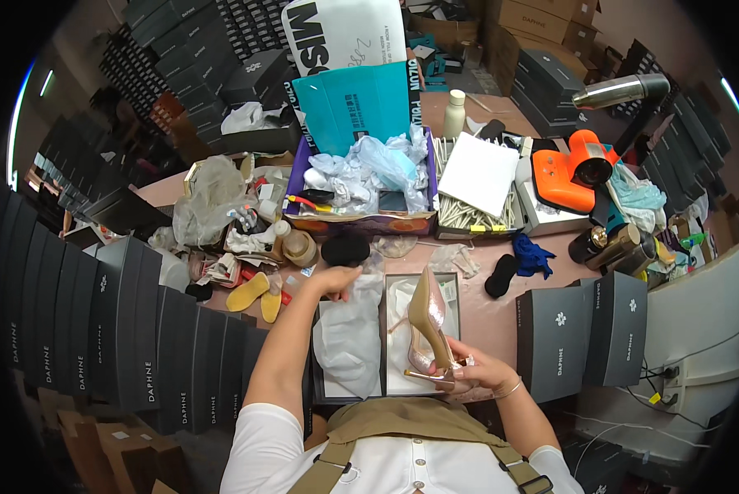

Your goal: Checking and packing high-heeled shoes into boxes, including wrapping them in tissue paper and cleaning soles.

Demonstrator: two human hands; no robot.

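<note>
Glittery stiletto (429,317) in right hand (476,375), crinkled tissue (349,333)

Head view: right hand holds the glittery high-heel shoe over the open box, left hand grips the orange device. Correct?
Not quite. In the head view the left hand is on the white tissue paper in the open box, not the orange device. The right hand does hold the glittery high-heel shoe.

Second shoe (419,358) — half hidden behind right hand (476,375).
</note>
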